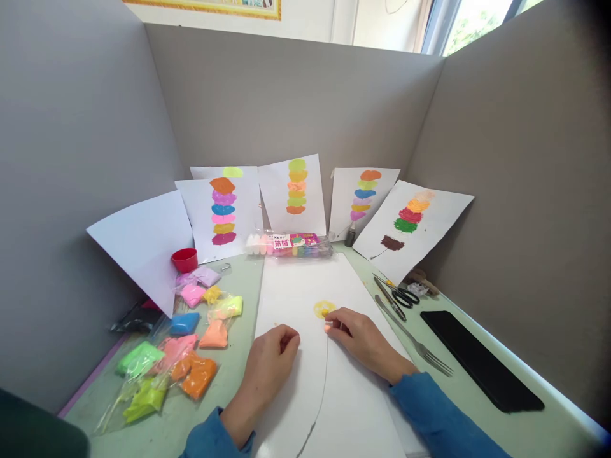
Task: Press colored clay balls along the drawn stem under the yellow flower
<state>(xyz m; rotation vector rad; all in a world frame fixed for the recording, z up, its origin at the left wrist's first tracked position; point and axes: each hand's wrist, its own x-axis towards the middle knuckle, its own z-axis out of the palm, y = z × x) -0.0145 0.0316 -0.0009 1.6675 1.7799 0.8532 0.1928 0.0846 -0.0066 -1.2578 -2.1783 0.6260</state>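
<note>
A white sheet of paper (291,407) lies in front of me, with a thin dark line running up to a yellow round patch (322,308). The fingertips of my right hand (356,334) are pinched at this patch, by a small darker yellow spot. At the thumb tip shows a small piece of peach clay (327,328), seemingly in the pinch. My left hand (272,356) rests on the paper's left side, its fingers curled together. Whatever may be between those fingers is hidden.
Bagged coloured clay (198,376) and a red cup (184,259) are at left. A clay package (291,245) lies behind the paper. Scissors (403,296), a fork (420,346) and a black slab (482,362) lie at right. Painted sheets (248,216) lean against grey partitions.
</note>
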